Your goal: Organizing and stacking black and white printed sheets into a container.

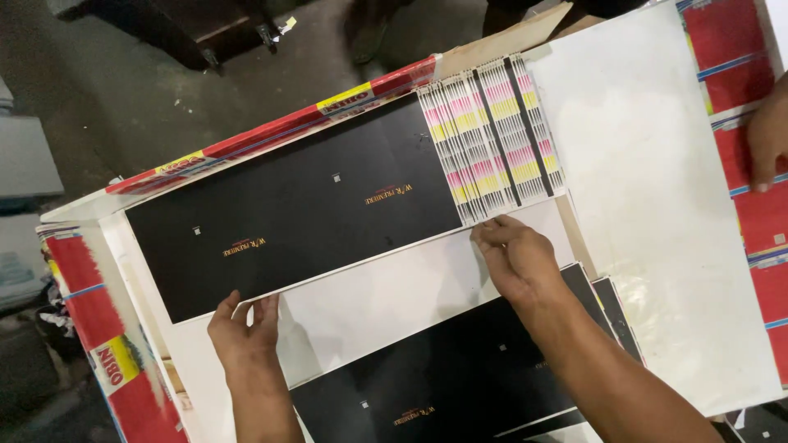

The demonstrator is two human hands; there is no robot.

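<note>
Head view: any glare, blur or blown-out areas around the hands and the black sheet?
Head view: sharp on the left hand, right hand and black sheet; soft sheen on the white board, not blown out; floor dim; slight wide-angle tilt.

Print workshop, printed sheets, colour bars

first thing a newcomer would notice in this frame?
Probably the large black printed sheet lying across the middle of the white table, with the left hand at its lower left corner and the right hand at its lower right edge. Next, the fanned colour-bar strips at the sheet's right end. Another person's hand rests on red printed sheets at far right.
</note>
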